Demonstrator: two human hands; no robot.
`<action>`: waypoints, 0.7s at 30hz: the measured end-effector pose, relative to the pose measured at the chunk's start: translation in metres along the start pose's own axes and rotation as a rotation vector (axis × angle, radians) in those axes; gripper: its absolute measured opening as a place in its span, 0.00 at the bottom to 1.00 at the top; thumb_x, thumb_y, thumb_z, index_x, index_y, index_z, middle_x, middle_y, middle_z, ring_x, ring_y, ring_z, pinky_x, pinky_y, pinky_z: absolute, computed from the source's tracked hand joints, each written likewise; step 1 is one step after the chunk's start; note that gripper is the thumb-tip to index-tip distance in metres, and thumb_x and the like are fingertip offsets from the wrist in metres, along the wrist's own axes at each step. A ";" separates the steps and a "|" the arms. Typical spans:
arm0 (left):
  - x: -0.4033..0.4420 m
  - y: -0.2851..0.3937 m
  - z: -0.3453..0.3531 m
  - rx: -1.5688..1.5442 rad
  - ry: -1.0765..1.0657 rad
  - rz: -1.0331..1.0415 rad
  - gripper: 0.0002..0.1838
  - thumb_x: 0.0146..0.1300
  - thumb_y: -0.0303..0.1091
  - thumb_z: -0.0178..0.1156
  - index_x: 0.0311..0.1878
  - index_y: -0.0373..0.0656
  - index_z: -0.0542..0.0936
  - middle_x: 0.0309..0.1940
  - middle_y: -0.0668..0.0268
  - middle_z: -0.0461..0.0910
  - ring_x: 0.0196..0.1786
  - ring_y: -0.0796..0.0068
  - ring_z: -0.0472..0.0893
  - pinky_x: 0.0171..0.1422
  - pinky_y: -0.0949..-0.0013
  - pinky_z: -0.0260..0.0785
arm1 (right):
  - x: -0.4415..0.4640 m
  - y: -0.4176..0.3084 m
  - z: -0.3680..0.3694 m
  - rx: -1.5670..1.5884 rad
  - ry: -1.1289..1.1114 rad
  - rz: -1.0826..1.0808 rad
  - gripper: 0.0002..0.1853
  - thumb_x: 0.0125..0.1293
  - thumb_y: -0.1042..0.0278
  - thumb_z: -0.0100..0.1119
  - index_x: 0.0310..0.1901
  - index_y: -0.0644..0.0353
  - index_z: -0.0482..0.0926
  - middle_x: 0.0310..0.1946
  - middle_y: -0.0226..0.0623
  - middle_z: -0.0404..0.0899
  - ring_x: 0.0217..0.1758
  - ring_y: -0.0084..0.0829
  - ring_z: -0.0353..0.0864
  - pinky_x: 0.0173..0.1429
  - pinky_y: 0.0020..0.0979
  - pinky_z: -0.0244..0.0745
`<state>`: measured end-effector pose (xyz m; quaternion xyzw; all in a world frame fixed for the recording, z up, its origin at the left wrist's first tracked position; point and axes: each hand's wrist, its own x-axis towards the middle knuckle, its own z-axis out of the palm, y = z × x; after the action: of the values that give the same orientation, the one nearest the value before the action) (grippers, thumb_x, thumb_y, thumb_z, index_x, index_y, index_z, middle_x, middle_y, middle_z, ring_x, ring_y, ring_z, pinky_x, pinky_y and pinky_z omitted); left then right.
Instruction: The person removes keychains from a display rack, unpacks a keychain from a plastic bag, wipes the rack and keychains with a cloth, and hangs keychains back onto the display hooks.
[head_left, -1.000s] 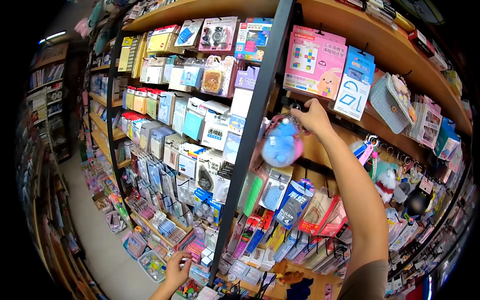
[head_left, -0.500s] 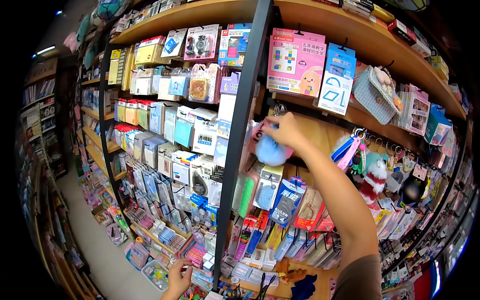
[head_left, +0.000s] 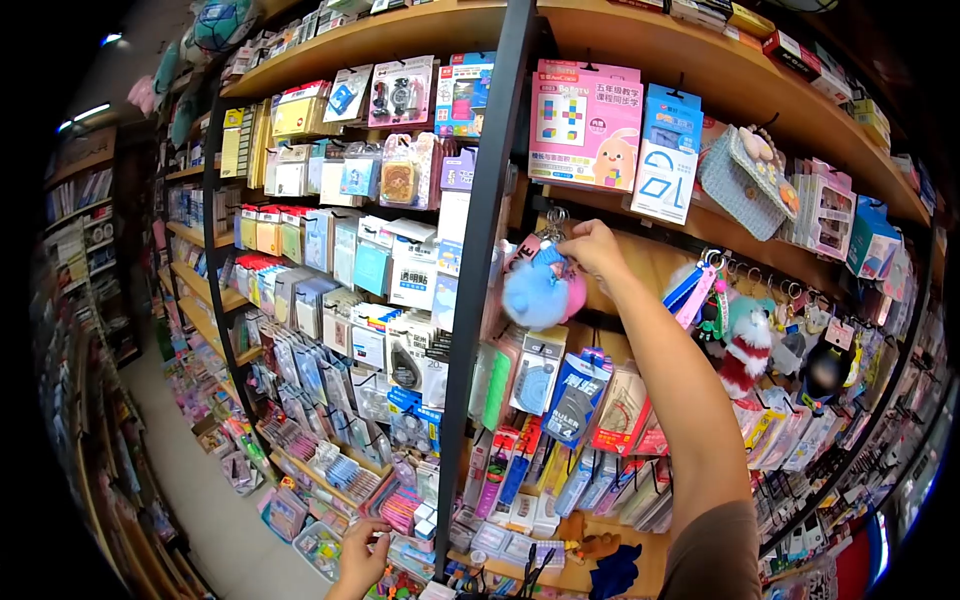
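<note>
My right hand [head_left: 594, 250] reaches up to the hook by the black post, fingers closed at the top of a bunch of pompom keychains. A fluffy light-blue pompom keychain [head_left: 535, 298] hangs at the front of the bunch, beneath a blue knitted piece. A pink pompom [head_left: 575, 290] shows partly behind it. Metal rings [head_left: 556, 216] gather above, and the exact grip is hard to see. Low in the view, my left hand [head_left: 360, 555] holds nothing, its fingers loosely curled and apart, close to the lower shelf goods.
A black shelf post [head_left: 483, 250] stands left of the keychains. Above hang a pink boxed set [head_left: 585, 125], a blue ruler pack [head_left: 667, 150] and a knitted pouch [head_left: 745, 185]. More keychains [head_left: 745, 350] hang to the right; ruler packs [head_left: 578, 398] are below. An aisle floor [head_left: 180, 450] runs at left.
My right hand has shifted slightly right and off the front of the keychains, so the blue pompom and pink one show more fully. The left hand stays low, barely moved.
</note>
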<state>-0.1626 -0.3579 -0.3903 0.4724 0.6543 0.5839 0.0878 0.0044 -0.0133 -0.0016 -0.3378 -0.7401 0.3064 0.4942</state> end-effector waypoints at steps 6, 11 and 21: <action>0.002 0.005 -0.004 -0.005 -0.013 0.010 0.05 0.53 0.22 0.56 0.35 0.35 0.76 0.35 0.58 0.77 0.37 0.69 0.78 0.38 0.72 0.72 | 0.005 0.006 0.000 0.013 0.007 -0.022 0.20 0.46 0.78 0.60 0.43 0.65 0.65 0.28 0.40 0.73 0.27 0.28 0.75 0.25 0.28 0.69; 0.075 0.063 0.007 0.034 -0.105 0.272 0.06 0.57 0.23 0.54 0.38 0.36 0.76 0.35 0.60 0.77 0.36 0.71 0.77 0.40 0.73 0.69 | 0.011 0.012 0.000 -0.073 -0.006 -0.069 0.14 0.50 0.78 0.56 0.41 0.62 0.68 0.28 0.36 0.74 0.30 0.27 0.74 0.30 0.28 0.70; 0.253 0.237 0.110 -0.147 0.162 0.707 0.14 0.54 0.18 0.51 0.45 0.38 0.72 0.41 0.55 0.72 0.43 0.56 0.75 0.46 0.64 0.68 | 0.009 0.013 0.001 -0.102 -0.023 -0.108 0.08 0.47 0.85 0.49 0.30 0.64 0.75 0.26 0.35 0.76 0.28 0.26 0.75 0.30 0.28 0.71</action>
<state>-0.1037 -0.1313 -0.1125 0.6141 0.4117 0.6591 -0.1379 0.0031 0.0012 -0.0076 -0.3184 -0.7778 0.2449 0.4834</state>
